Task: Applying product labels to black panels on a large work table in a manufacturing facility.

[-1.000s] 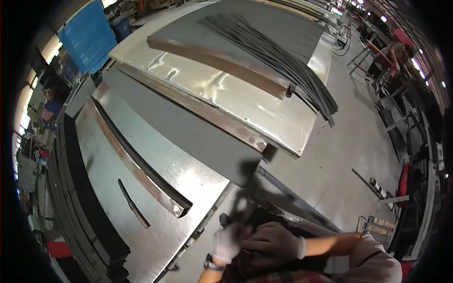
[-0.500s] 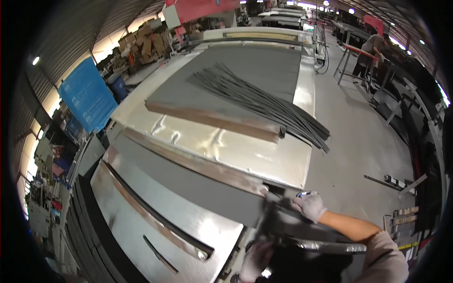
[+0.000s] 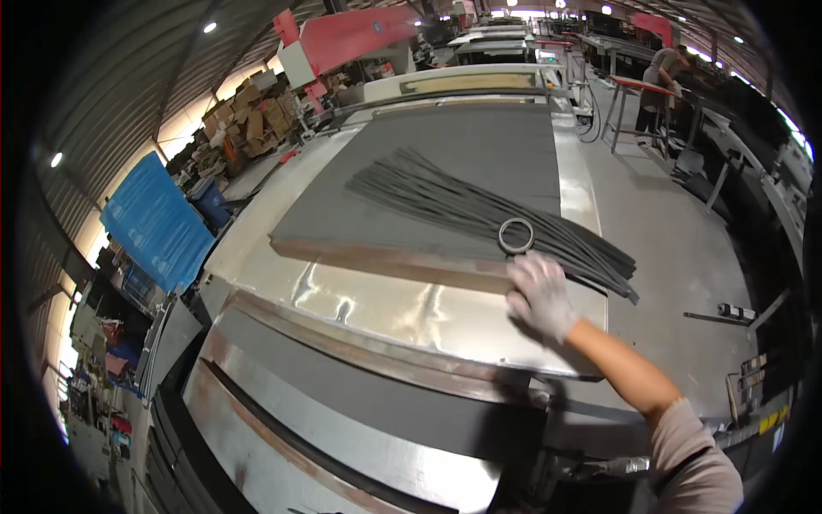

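My right hand [image 3: 543, 295], in a pale glove, reaches over the near right edge of the stack on the metal table. Its fingers are closed on the lower rim of a roll of tape [image 3: 503, 236], which is tilted with its round face toward me. Behind the roll a loose bundle of thin dark strips [image 3: 454, 193] fans out. The bundle lies across a dark grey sheet [image 3: 445, 133] with a brownish front edge, its right ends hanging past that edge. My left hand is out of view.
Nearer me, a lower metal surface [image 3: 325, 411] carries a grey strip [image 3: 368, 377] and a long black bar [image 3: 282, 428]. A blue sheet [image 3: 158, 223] hangs at left; cardboard boxes [image 3: 253, 116] are piled behind. At far right a person [image 3: 664, 81] stands near a red-topped stand [image 3: 640, 84].
My right hand has moved up and left from beside the table to the strips, and the roll of tape now shows face-on. My left hand has left the view. The view has shifted.
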A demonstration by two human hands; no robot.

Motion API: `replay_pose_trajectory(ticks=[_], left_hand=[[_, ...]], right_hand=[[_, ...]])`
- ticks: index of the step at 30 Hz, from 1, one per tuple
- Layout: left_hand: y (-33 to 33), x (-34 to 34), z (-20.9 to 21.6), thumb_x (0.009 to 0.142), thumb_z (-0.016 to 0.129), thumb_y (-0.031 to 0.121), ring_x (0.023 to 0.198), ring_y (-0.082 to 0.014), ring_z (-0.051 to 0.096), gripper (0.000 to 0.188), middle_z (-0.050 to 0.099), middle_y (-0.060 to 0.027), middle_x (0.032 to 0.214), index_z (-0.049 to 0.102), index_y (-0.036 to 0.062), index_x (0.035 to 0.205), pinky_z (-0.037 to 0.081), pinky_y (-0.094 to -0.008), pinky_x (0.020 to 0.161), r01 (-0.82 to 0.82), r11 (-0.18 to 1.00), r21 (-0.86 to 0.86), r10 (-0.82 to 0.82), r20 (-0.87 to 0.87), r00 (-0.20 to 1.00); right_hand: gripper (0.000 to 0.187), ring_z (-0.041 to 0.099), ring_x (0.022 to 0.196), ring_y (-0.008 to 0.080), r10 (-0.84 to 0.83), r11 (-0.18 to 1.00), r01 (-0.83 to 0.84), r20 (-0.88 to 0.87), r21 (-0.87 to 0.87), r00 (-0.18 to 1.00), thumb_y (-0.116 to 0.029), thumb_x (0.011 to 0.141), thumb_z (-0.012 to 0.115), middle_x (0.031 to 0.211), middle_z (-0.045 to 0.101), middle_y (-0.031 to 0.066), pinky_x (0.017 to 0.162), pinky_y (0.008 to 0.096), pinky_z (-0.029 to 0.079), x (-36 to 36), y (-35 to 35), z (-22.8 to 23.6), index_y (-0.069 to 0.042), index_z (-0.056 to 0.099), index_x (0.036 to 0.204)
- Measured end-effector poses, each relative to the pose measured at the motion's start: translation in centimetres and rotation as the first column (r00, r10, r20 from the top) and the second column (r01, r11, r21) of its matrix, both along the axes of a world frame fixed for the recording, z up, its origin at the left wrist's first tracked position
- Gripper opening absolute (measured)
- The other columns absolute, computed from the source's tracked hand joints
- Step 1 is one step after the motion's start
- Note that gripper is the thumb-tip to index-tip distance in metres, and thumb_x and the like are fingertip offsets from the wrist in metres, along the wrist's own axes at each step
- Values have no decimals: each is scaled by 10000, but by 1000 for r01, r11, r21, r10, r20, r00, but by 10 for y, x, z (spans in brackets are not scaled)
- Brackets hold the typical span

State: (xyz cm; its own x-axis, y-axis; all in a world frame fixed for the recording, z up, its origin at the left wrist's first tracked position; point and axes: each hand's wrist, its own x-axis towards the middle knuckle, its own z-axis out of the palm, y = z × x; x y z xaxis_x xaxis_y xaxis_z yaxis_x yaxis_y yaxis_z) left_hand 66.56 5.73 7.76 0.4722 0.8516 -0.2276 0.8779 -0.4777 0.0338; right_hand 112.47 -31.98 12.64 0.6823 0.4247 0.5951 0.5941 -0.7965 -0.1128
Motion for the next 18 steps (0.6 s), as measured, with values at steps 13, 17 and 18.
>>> replay_pose_trajectory(ticks=[13,17,18], left_hand=[[-42,516,89,801,655,234,800,-312,577,296,596,-204,944,587,34,1008,503,-376,666,687,663,-298,-151,846,512],[-159,464,109,913,514,176,1095,-246,513,320,499,-155,1240,464,26,1191,471,-361,890,818,433,-379,88,921,380],[-114,435,15,959,455,219,1115,-241,515,323,526,-154,1216,451,38,1226,422,-356,971,978,166,130,-287,955,-78]], right_hand=[[371,483,1153,302,-137,982,181,-476,48,869,-293,791,668,1173,565,103,946,459,356,-221,-150,-23,-119,611,1113],[426,500,1166,330,-45,983,160,-729,89,683,-414,849,610,1204,572,121,965,469,369,-287,-205,-55,-106,598,1141],[426,500,1166,330,26,991,78,-713,113,700,-414,849,610,1204,572,121,965,469,369,-297,-208,-62,-106,598,1141]])
